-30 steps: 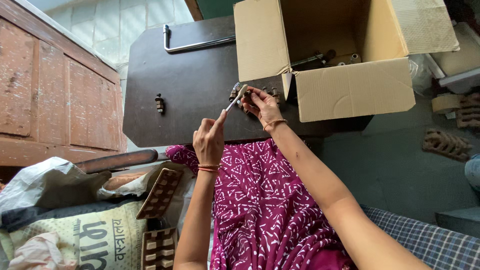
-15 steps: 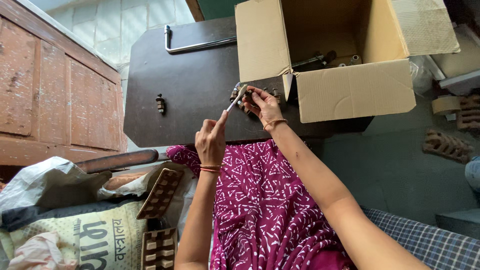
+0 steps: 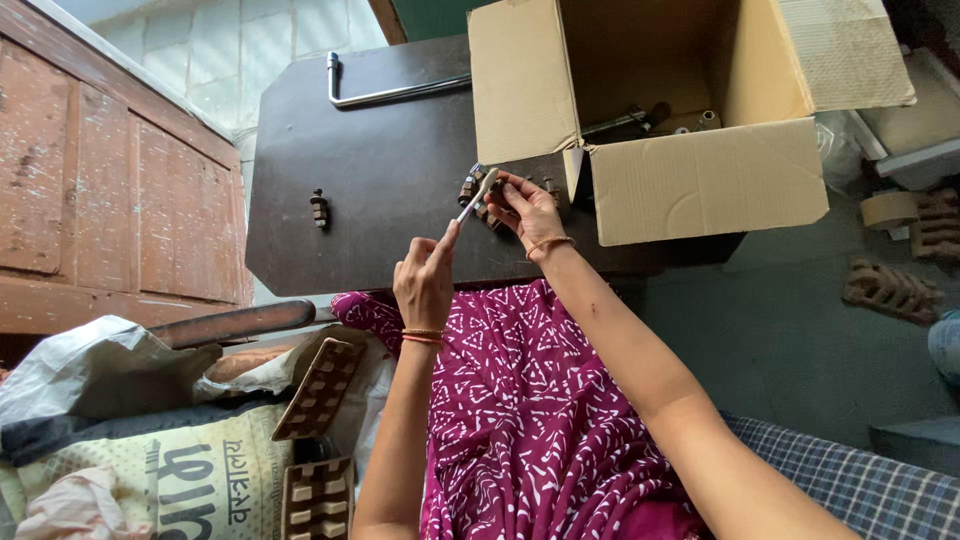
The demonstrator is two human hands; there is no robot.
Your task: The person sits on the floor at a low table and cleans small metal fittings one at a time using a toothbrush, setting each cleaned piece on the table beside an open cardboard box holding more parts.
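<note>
My left hand (image 3: 425,283) grips the handle end of a small metal spanner (image 3: 475,195), whose head reaches up to a small brown fitting (image 3: 494,194). My right hand (image 3: 527,211) pinches that fitting just above the dark brown table (image 3: 380,190). A few similar small brown parts (image 3: 468,188) lie on the table right behind the hands. Both wrists carry thin bangles.
An open cardboard box (image 3: 690,110) with metal parts inside stands at the table's far right. A bent metal rod (image 3: 370,92) and a lone small fitting (image 3: 319,207) lie on the table. Sacks and brown slotted blocks (image 3: 318,388) sit at lower left, a wooden cabinet (image 3: 100,190) at left.
My left hand has dropped slightly and swung the spanner handle a little to the right. The right hand keeps its hold on the fitting.
</note>
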